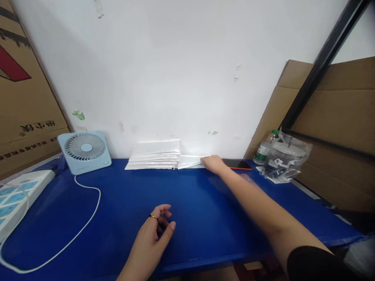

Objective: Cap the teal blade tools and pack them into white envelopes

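Head: right hand (215, 163) at packet (190, 161) beside stack (154, 155), pinch unclear; left hand (151, 236) before stack, fingers half-curled, empty; edge-grip advisable.

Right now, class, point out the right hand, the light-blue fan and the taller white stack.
Right hand (213, 163): head view, middle of the hand.
Light-blue fan (86, 147): head view, round hub.
Taller white stack (155, 147): head view, top packet's face.

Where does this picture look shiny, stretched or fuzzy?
In the head view, the flat silvery packets and the crinkled clear plastic bag catch bright glints; in the head view, the tall brown cardboard box on the left seems to lean, probably stretched by the lens; in the head view, the greyish thing at bottom right is too blurry to name.
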Demonstrator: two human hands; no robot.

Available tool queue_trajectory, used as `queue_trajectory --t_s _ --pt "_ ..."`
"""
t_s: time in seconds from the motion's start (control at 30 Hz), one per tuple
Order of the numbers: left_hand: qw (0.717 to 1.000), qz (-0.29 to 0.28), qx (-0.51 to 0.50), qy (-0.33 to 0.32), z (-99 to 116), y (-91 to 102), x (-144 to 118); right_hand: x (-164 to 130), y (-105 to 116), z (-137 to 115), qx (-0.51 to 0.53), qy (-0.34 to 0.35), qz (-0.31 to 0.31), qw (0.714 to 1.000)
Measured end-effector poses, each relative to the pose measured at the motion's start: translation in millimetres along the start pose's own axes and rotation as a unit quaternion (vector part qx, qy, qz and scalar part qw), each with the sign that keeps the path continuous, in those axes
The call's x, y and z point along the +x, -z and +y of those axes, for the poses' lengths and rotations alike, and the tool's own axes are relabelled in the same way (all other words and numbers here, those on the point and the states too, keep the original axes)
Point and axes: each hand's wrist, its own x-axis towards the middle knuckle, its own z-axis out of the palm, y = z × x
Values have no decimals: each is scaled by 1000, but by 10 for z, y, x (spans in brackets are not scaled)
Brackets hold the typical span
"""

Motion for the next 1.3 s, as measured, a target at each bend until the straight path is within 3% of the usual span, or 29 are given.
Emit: queue_trajectory --t_s 0.13,0.2,0.3,0.4,0.47,0.57,0.67,0.83,0.9,1.0,1.07,1.13,1.3 --pt "993 42 102 -48 40 9 63 -504 37 -219 -6 40 11 999" --pt "977 38 190 -89 99 2 171 -765 42 -419 28 100 34 994" --pt "949 -40 293 -112 201 -27 442 -985 62 -626 157 186 96 965" --pt "920 -116 350 -130 246 -48 789 -962 32 -543 342 121 164 917" --pt "905 -149 372 -145 240 -44 1005 -876 -59 -377 482 4 193 855" --pt "891 -194 379 -158 228 -37 1222 -774 -254 -168 629 -111 144 756" --pt "892 -174 379 -174 269 -47 1290 -748 -373 -144 726 -151 98 663" --pt "883 -111 412 -193 538 6 1290 -728 -324 -373 855 -185 19 485" --pt "855 -94 461 -220 724 47 1306 -718 -295 -471 889 -189 -13 416" --pt "791 -90 539 -276 1057 71 1333 -715 -276 -577 943 -182 -41 277" --pt "750 -104 581 -299 1279 46 1335 -719 -267 -614 961 -180 -48 203" --pt "717 -119 613 -310 1469 -10 1323 -723 -256 -624 968 -185 -43 165" --pt "650 -150 665 -335 1712 -180 1273 -705 -224 -587 972 -190 -23 133"
